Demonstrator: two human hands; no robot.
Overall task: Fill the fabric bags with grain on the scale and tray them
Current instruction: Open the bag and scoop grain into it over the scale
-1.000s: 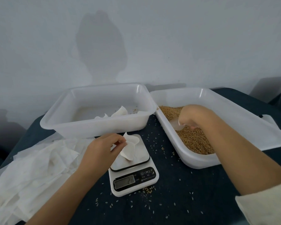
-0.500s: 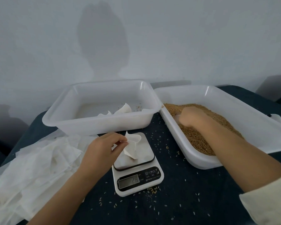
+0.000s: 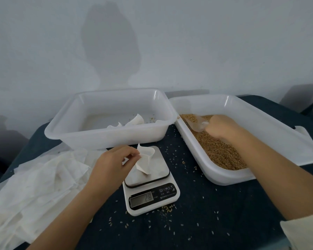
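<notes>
Scoop (image 3: 197, 123) raised, right fingers (image 3: 213, 129) curled | left fingers (image 3: 132, 154) pinch bag (image 3: 145, 161)

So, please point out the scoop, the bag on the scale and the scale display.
scoop (image 3: 197, 123): head view, on its clear bowl holding grain.
bag (image 3: 145, 160): head view, on its white side below the open mouth.
scale display (image 3: 141, 199): head view, on the grey screen.

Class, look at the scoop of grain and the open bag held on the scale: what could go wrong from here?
1. The right hand must carry the loaded scoop across the gap to the fabric bag; grain could spill, as the loose grains on the cloth suggest.
2. The left hand pinches the bag's rim on the scale, so any pull or press may skew the reading.
</notes>
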